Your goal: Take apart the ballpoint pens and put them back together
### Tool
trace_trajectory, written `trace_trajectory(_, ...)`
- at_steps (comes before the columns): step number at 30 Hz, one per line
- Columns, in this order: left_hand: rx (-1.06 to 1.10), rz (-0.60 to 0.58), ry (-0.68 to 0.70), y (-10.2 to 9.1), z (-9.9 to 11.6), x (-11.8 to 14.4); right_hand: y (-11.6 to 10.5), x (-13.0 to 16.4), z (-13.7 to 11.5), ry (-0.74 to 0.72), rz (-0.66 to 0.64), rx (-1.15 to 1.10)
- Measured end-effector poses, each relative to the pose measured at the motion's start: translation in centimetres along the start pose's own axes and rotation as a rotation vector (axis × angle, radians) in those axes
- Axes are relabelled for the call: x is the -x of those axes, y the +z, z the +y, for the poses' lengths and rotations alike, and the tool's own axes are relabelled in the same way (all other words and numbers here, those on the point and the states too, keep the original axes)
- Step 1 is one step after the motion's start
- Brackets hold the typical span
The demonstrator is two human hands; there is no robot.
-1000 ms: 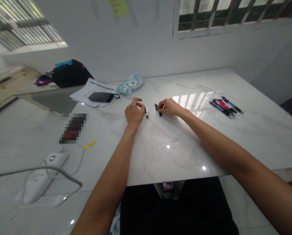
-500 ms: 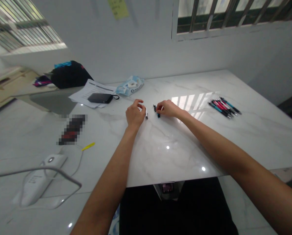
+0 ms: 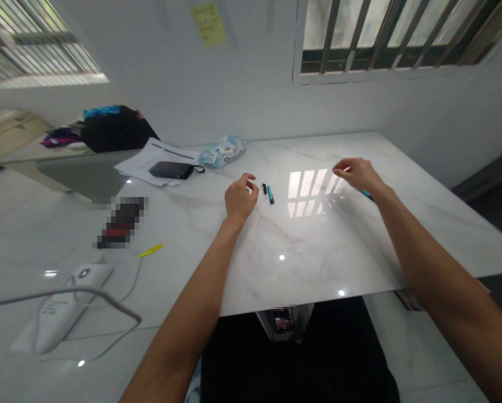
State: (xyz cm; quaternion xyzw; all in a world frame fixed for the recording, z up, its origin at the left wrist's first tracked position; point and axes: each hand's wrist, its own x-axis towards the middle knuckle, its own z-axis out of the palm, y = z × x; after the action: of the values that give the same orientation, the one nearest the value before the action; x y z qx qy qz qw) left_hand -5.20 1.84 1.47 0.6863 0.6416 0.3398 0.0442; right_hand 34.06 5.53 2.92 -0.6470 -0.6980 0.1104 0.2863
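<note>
My left hand [image 3: 241, 197] rests on the white marble-patterned table with its fingers curled in. A small pale bit shows between thumb and fingers, too little to name. Just right of it lie a teal pen barrel [image 3: 270, 193] and a short black pen part [image 3: 264, 188], close together and apart from the hand. My right hand [image 3: 358, 174] is above the table farther right, fingertips drawn together and nothing visible in them. Behind its wrist a teal pen [image 3: 366, 194] peeks out; the other pens there are hidden by the hand and forearm.
A black power bank-like slab [image 3: 171, 169] lies on printed papers [image 3: 144, 159], beside a blue-white soft packet [image 3: 222, 151]. At left are a blurred-out dark object [image 3: 122, 223], a yellow tag [image 3: 150, 250] and a white power strip [image 3: 68, 308] with a grey cable.
My right hand has left the teal and black parts and moved right to the pens, covering most of them. My left hand has shifted slightly right, and the small white piece beside it no longer shows.
</note>
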Motion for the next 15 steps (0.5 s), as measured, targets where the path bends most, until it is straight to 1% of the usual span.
trace_trajectory(3,0.016,-0.015,0.02,0.0,0.6,0.2,-3.3,3.3,8.0,0.193,0.168,0.092)
trace_trajectory(5,0.029,-0.013,0.036,-0.1,0.9,0.1,-4.6,5.5,12.4,0.263,0.262,0.121)
trace_trajectory(6,0.034,-0.012,0.047,-0.1,1.1,0.1,-4.9,6.5,14.1,0.266,0.283,0.119)
trace_trajectory(8,0.039,-0.014,0.075,-0.2,1.4,0.1,-5.1,7.9,16.4,0.2,0.348,0.067)
trace_trajectory(9,0.038,-0.016,0.09,-0.2,1.5,0.2,-4.9,8.3,17.0,0.197,0.341,0.064)
trace_trajectory(11,0.032,-0.021,0.12,-0.3,1.6,0.7,-4.6,8.8,17.2,0.236,0.316,0.082)
trace_trajectory(13,0.017,-0.026,0.15,-0.4,1.4,1.4,-4.5,8.6,16.1,0.311,0.333,0.091)
trace_trajectory(15,0.002,-0.021,0.168,-0.4,1.1,2.1,-4.4,7.9,14.2,0.356,0.416,0.063)
